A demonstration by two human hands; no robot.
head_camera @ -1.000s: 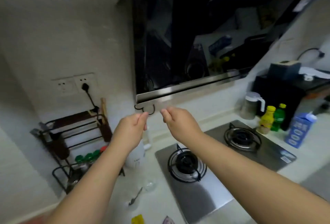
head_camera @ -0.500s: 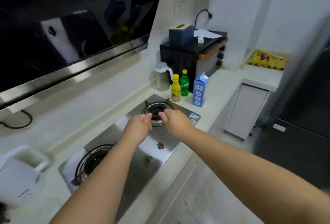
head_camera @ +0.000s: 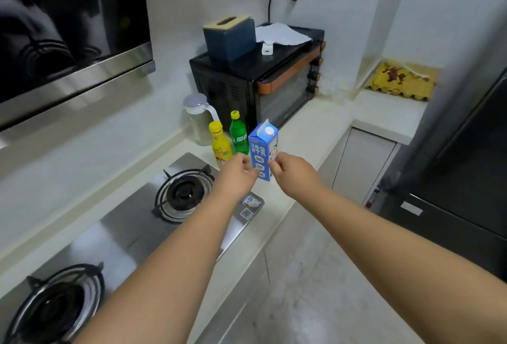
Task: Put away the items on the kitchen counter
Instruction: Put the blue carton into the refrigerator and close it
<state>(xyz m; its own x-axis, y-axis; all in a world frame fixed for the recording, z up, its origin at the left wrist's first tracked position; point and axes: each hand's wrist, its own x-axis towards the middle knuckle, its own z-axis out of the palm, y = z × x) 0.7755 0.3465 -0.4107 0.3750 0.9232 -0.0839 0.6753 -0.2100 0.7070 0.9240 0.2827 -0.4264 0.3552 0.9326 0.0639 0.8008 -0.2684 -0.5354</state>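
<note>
A blue milk carton (head_camera: 264,142) with a white cap stands on the pale counter (head_camera: 307,129) just past the stove. To its left are a yellow juice bottle (head_camera: 220,142) and a green soda bottle (head_camera: 238,135), with a clear pitcher (head_camera: 199,121) behind them. My left hand (head_camera: 238,176) and my right hand (head_camera: 294,176) are held close together in front of the carton's lower half. On each hand the fingers are pinched shut and nothing shows inside them. I cannot tell whether the fingertips touch the carton.
A steel gas stove (head_camera: 142,228) with two burners fills the counter's left. Behind the bottles a black oven (head_camera: 277,83) carries a blue tissue box (head_camera: 230,37) and a white cloth. A yellow egg tray (head_camera: 402,81) sits far right beside a dark fridge (head_camera: 466,168).
The view has swung right from the range hood and rack to the counter's far end. My hands, still pinched and close together, have travelled from over the stove to the milk carton.
</note>
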